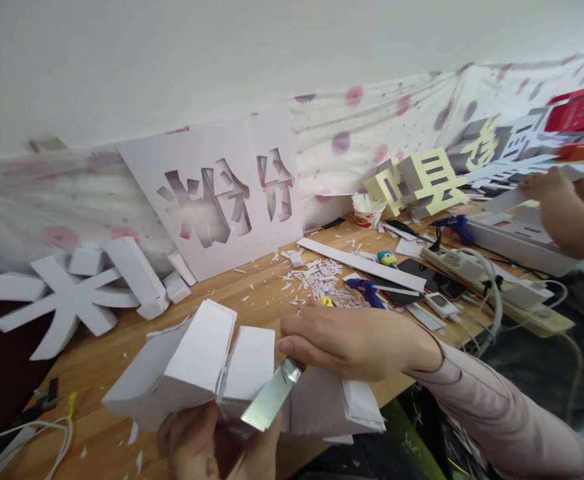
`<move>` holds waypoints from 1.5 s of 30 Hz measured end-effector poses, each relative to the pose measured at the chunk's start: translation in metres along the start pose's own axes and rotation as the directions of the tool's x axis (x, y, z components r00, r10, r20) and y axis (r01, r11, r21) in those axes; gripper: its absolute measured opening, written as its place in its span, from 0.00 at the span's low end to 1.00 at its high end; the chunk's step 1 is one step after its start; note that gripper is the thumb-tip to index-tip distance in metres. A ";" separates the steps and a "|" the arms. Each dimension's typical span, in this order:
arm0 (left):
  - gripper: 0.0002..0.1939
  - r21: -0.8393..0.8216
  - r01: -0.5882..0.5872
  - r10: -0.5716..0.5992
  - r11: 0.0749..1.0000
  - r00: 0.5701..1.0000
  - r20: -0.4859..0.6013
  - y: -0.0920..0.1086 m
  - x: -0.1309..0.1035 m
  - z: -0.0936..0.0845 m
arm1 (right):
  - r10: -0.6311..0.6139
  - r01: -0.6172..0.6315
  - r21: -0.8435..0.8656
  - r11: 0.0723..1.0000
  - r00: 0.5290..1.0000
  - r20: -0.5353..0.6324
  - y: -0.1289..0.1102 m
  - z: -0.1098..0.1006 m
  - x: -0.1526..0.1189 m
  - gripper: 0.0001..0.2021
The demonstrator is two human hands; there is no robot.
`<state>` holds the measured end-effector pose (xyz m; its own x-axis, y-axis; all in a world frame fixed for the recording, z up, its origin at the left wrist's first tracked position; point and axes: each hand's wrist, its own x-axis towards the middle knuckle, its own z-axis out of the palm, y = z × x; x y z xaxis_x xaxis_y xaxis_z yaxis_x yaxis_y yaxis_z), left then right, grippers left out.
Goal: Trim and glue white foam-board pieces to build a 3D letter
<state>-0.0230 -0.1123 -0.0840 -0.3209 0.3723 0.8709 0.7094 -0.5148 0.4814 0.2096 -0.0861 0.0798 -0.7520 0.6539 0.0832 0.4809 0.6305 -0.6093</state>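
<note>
My right hand [347, 337] is closed around the handle of a utility knife [271, 398]. Its broad metal blade points down and left, in front of a white three-dimensional character [201, 352] built from board. From below, my left hand [212, 443] grips that character, its fingers partly hidden by the white blocks. Whether the blade touches the board cannot be made out. To the left, other white board character pieces [75, 293] lie on the wooden table [252, 283].
A white sheet with cut-out characters [252, 193] leans on the wall. White scraps [322, 277], a blue glue gun [365, 290], a paper cup [369, 212], and power strips with cables [512, 300] lie beyond my right hand. Another person's hand [567, 207] holds board at right.
</note>
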 end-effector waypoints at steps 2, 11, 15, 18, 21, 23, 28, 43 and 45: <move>0.24 -0.001 -0.032 0.032 0.999 0.999 -0.034 -0.001 0.000 0.003 | 0.025 -0.025 0.015 1.000 1.000 -0.003 0.000 0.001 0.000 0.13; 0.28 -0.069 -0.036 0.030 0.997 0.995 -0.094 -0.004 -0.011 0.005 | 0.028 -0.034 -0.047 0.998 0.993 -0.116 -0.006 0.006 -0.006 0.14; 0.27 -0.044 -0.044 0.038 0.998 0.993 -0.114 -0.005 -0.010 0.006 | -0.005 -0.009 -0.095 0.995 0.989 -0.148 -0.005 0.009 -0.006 0.15; 0.28 -0.018 -0.091 0.088 0.996 0.988 -0.124 -0.008 -0.008 0.007 | 0.010 -0.027 -0.103 0.994 0.988 -0.155 0.005 0.009 -0.002 0.16; 0.27 -0.013 -0.119 0.116 0.993 0.982 -0.149 -0.006 -0.008 0.008 | 0.058 -0.079 -0.127 0.989 0.986 -0.159 0.024 0.006 0.002 0.15; 0.27 -0.033 -0.063 0.057 0.997 0.989 -0.139 -0.002 -0.007 0.007 | 0.089 -0.117 -0.141 0.983 0.978 -0.188 0.036 0.002 0.003 0.15; 0.21 -0.049 0.098 -0.096 0.994 0.995 0.037 0.003 0.000 -0.004 | 0.070 -0.092 -0.128 0.987 0.983 -0.170 0.027 -0.007 -0.001 0.16; 0.29 -0.121 0.061 -0.077 0.991 0.989 -0.125 0.001 -0.011 0.006 | -0.058 0.000 -0.300 0.954 0.981 -0.187 0.003 0.012 -0.001 0.15; 0.30 -0.127 0.059 -0.075 0.990 0.989 -0.127 0.001 -0.012 0.005 | -0.015 -0.054 -0.309 0.950 0.976 -0.217 0.017 0.010 0.002 0.16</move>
<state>-0.0155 -0.1136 -0.0942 -0.4500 0.3090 0.8379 0.6037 -0.5861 0.5404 0.2118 -0.0783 0.0613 -0.6435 0.7193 0.2618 0.6363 0.6928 -0.3394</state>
